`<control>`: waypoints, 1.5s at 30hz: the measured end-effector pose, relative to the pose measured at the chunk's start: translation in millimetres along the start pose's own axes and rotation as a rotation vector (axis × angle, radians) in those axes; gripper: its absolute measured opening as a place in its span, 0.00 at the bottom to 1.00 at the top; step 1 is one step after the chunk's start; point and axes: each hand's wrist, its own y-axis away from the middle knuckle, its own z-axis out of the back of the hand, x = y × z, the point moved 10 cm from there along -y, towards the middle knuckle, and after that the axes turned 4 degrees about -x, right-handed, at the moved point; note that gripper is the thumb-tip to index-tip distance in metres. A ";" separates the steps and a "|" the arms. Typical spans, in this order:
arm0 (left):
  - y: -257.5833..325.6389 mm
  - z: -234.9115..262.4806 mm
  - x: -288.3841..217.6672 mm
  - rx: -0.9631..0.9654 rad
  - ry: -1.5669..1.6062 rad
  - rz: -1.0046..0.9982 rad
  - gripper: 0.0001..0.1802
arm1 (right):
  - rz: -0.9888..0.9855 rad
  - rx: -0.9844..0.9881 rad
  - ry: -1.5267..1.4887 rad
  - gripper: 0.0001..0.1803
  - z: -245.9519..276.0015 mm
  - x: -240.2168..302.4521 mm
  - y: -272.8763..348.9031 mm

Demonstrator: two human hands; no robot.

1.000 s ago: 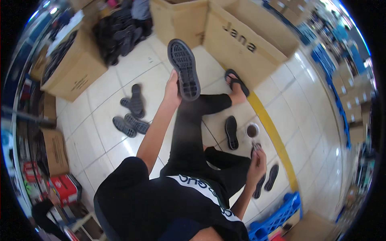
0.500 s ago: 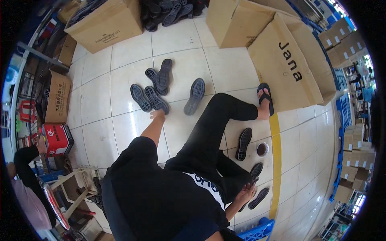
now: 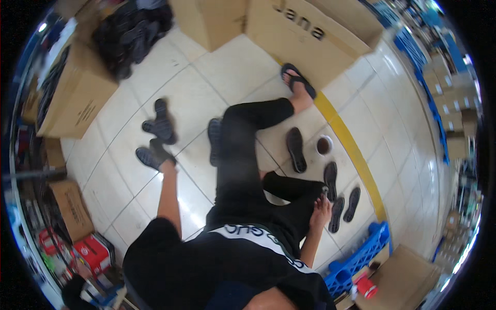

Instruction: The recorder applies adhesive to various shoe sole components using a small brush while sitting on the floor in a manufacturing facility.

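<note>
My left hand (image 3: 168, 166) reaches out to the floor on the left, its fingers closed on the heel end of a dark shoe sole (image 3: 161, 151). That sole overlaps a second sole (image 3: 147, 158) lying beside it. Just beyond, two more soles (image 3: 163, 121) lie crossed. Another sole (image 3: 214, 142) is partly hidden by my bent leg. On my right thigh side, my right hand (image 3: 321, 211) is closed around a small metal tool (image 3: 325, 191) whose kind is too small to make out. Near it several soles (image 3: 337, 214) lie on the tiles.
A cup of dark liquid (image 3: 324, 145) stands beside a single sole (image 3: 296, 150). Cardboard boxes (image 3: 310, 41) and a dark pile of soles (image 3: 137, 39) stand ahead. A blue plastic crate (image 3: 356, 261) is at the lower right. A co-worker's hand (image 3: 82, 268) is near a red can (image 3: 94, 253).
My view has turned toward the right, so the scene is shifted and rotated. My left hand has taken hold of a sole and tilted it up. My right hand still holds the tool.
</note>
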 end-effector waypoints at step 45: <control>-11.4 522.6 -340.8 1.175 2.396 0.180 0.26 | 0.318 -0.154 0.639 0.13 22.6 21.1 -283.8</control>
